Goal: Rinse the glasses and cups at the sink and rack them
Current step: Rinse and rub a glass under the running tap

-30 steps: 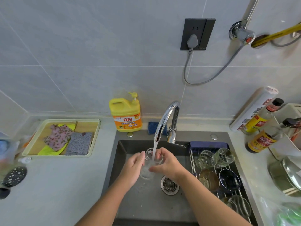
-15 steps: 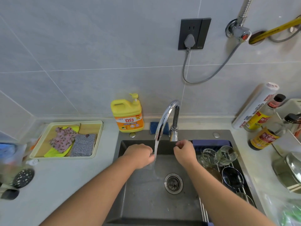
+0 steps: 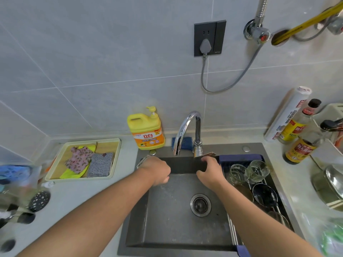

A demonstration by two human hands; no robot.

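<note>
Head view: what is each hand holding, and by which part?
Left hand grips a clear glass around its body. Right hand curls by the faucet lever; grip there cannot be told.

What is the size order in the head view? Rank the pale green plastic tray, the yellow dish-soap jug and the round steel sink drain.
1. pale green plastic tray
2. yellow dish-soap jug
3. round steel sink drain, clearly the smallest

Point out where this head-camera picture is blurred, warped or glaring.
Head view: the wide lens bows the tile joints on the wall. The blue item at the far left edge is smeared, and the green bag at lower right is blurred too. A bright highlight runs along the chrome faucet. The light is otherwise even and soft, and the drain in the middle is sharp.
</note>
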